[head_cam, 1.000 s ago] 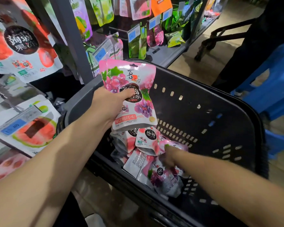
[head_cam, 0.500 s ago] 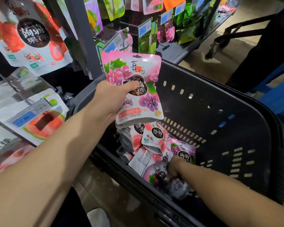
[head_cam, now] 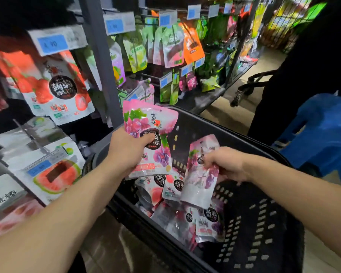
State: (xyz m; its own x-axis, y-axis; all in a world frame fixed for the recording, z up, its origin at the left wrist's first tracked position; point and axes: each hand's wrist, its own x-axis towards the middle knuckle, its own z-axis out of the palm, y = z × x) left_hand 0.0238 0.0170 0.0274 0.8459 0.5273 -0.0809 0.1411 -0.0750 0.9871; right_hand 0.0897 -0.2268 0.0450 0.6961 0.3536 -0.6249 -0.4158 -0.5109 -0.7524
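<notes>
Obs., shop aisle, standing beside the person.

Left hand [head_cam: 126, 152]: curled round the lower left edge of a grape pouch [head_cam: 158, 123], thumb across its printed front. Pouch is upright, face toward the wearer, held above the near left corner of the basket [head_cam: 264, 223], clear of the contents below.

Right hand [head_cam: 228, 164]: fingers closed, pinching a second pouch [head_cam: 199, 186] at its upper right edge. This pouch hangs tilted, top leaning right, bottom corner down toward the pile [head_cam: 211, 219]. Cannot tell whether its bottom edge touches the pile. The two held pouches are near each other but apart.

Basket: black, slotted walls, standing on the floor. The pile lies in its near left part and is made up of pink, white and purple pouches, overlapping, some face up.

Surroundings: grey rack post [head_cam: 98, 56] just behind the left hand. Strawberry pouch [head_cam: 57, 89] hangs left of the post, with a watermelon pouch [head_cam: 55, 174] below it. Green, orange and pink packs hang further along the rack under blue price tags. Blue stool [head_cam: 323, 134] sits right of the basket. A figure in black [head_cam: 307, 66] stands behind the stool.
</notes>
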